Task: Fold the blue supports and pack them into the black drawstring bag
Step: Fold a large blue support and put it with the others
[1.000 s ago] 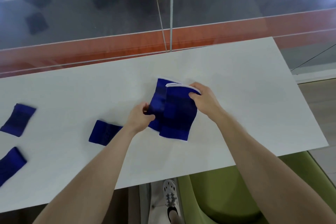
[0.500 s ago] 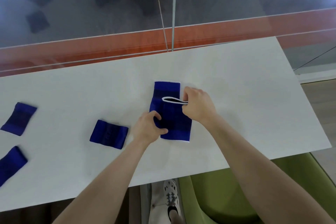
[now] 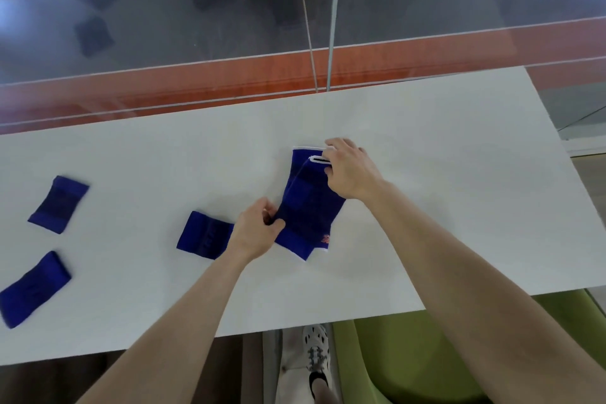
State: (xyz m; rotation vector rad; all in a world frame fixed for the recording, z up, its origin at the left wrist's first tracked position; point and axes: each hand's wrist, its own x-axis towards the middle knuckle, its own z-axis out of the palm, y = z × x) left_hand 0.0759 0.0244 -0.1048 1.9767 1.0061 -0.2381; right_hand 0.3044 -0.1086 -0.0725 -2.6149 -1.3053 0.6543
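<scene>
**Blue supports under both hands at table centre**

Blue fabric support (image 3: 308,207), apparently two pieces overlapped, lies flat on the white table (image 3: 442,174). Left hand (image 3: 255,229) pinches its edge at 9 o'clock, fingers closed on the cloth. Right hand (image 3: 352,170) grips the white-trimmed end at 1 o'clock, fingers closed on it. Folded support (image 3: 205,234) lies just beside the left wrist, at 9 o'clock. Two more supports (image 3: 59,204) (image 3: 32,289) lie well apart at far 9 o'clock. Green chair (image 3: 410,357) sits below the table at 6 o'clock.
</scene>
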